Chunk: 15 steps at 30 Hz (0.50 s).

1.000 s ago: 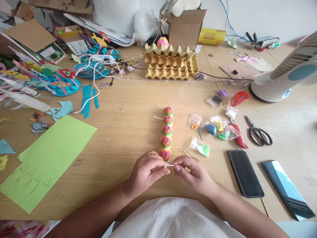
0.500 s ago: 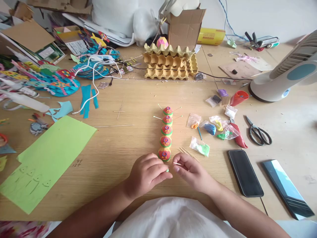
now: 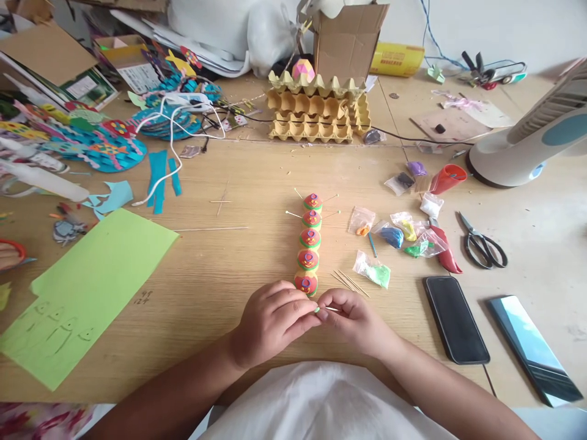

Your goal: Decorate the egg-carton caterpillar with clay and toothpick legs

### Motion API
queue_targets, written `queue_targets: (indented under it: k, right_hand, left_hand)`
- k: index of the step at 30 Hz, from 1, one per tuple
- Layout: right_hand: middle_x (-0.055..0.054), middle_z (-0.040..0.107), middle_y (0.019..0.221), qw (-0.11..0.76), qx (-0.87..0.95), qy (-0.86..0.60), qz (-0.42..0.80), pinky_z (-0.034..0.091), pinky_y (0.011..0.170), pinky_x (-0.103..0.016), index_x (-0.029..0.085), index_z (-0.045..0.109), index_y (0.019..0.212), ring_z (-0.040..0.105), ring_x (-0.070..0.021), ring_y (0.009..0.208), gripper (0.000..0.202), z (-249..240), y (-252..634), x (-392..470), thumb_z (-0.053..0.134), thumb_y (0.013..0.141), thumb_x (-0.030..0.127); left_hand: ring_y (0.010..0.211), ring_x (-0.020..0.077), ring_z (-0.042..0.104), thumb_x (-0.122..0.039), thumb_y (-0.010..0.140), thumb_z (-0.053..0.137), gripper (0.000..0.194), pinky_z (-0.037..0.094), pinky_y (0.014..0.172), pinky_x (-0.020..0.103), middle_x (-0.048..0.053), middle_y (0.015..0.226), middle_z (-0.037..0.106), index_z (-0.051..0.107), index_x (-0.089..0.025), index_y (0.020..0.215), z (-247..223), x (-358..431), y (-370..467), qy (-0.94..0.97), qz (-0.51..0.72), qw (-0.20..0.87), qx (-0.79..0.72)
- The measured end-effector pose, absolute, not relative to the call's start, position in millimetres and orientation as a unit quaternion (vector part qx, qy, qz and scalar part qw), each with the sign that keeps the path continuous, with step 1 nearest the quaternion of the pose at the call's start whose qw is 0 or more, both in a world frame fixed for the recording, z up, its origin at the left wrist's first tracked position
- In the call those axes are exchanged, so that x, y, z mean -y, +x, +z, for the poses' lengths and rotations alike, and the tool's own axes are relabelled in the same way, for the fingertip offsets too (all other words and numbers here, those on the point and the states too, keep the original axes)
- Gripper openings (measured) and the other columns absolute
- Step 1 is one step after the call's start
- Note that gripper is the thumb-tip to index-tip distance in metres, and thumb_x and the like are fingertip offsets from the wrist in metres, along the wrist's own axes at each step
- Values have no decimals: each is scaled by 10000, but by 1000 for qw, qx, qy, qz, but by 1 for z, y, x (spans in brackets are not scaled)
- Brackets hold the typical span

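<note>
My left hand [image 3: 277, 318] pinches a small light green clay ball [image 3: 317, 310] at its fingertips. Between the thumb and forefinger of my right hand [image 3: 351, 321] is a thin toothpick [image 3: 331, 308], its tip at the ball. Just beyond my hands stands a row of several red domes [image 3: 307, 260] with green rims and small faces, joined in a line. From the two farthest domes, toothpicks tipped with light green balls stick out on both sides. Loose toothpicks [image 3: 351, 284] lie right of the row, beside an opened bag of light green clay [image 3: 378, 274].
Bags of coloured clay [image 3: 392, 236], scissors [image 3: 483, 244] and two phones [image 3: 456, 318] [image 3: 534, 348] lie to the right. Green paper [image 3: 101, 287] is at left. Egg cartons [image 3: 316, 110] stand at the back, a white fan [image 3: 513, 150] at back right.
My hands have come together, and the toothpick in my right hand now meets the green ball in my left. The view has shifted slightly.
</note>
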State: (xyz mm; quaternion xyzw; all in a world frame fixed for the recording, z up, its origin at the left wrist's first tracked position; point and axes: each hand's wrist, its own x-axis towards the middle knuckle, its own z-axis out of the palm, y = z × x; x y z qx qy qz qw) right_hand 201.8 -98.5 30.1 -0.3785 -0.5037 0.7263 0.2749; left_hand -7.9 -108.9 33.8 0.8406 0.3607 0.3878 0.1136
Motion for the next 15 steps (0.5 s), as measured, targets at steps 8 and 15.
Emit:
queue_targets:
  k: [8, 15]
  right_hand:
    - [-52, 733, 938, 293, 489, -363, 737, 536, 830, -309, 183, 713, 966, 666, -176, 871, 309, 26, 203, 99, 746, 884, 479]
    - [-8, 708, 778, 310, 469, -378, 736, 493, 704, -255, 178, 708, 845, 609, -122, 705, 273, 28, 200, 99, 768, 877, 443]
  left_hand:
    - [785, 166, 654, -124, 898, 728, 172, 561, 742, 303, 15, 861, 773, 702, -179, 1059, 35, 109, -10, 848, 395, 79, -346]
    - [826, 174, 697, -122, 879, 754, 241, 585, 788, 314, 32, 918, 790, 694, -175, 1106, 33, 109, -8, 833, 409, 104, -359]
